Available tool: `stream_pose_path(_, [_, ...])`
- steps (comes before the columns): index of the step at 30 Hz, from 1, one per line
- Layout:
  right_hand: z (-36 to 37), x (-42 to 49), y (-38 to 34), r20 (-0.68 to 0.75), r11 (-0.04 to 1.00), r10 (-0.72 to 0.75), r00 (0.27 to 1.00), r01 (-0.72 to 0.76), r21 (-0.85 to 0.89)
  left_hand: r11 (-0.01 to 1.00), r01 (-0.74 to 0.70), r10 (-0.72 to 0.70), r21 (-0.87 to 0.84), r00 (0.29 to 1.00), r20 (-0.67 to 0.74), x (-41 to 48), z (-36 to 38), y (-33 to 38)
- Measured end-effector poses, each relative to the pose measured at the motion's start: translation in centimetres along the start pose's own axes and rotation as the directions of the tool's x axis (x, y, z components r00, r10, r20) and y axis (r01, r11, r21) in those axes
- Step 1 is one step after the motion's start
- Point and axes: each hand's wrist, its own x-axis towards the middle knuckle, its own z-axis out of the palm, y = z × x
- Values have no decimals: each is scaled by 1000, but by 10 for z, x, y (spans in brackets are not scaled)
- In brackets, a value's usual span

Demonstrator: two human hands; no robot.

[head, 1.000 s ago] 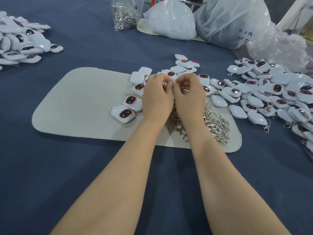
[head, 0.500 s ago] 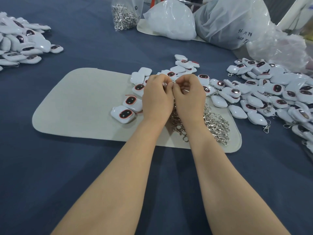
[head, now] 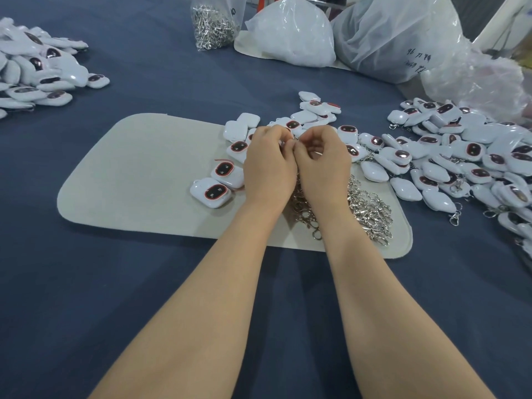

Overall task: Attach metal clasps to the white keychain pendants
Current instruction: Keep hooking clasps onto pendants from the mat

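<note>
My left hand and my right hand meet fingertip to fingertip over the beige felt mat. Both have curled fingers pinching a small item between them. Only a bit of white and a metal glint show there, so I take it for a white pendant on the left and a metal clasp on the right. A heap of loose metal clasps lies under my right wrist. White pendants with red-rimmed dark windows lie just left of my left hand.
A large pile of pendants with clasps attached spreads across the blue cloth at the right. Another pendant pile sits far left. A clear bag of clasps and white plastic bags stand at the back.
</note>
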Motion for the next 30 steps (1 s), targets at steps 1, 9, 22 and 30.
stream_pose_path(1, [0, 0, 0, 5, 1000, -2, 1000, 2, -3, 1000, -4, 4, 6, 1000, -3, 0, 0, 0])
stream_pose_path(9, [-3, 0, 1, 56, 998, -37, 998, 39, -39, 1000, -20, 19, 14, 1000, 11, 0, 1, -3])
stream_pose_path(22, [-9, 4, 0, -65, 996, 83, 994, -81, 22, 988, 1, 16, -157, 994, 105, 2, 4, -2])
stream_pose_path(30, [-9, 6, 3, -108, 991, 132, 985, -129, 33, 953, 110, -66, -282, 985, 160, 0, 0, 4])
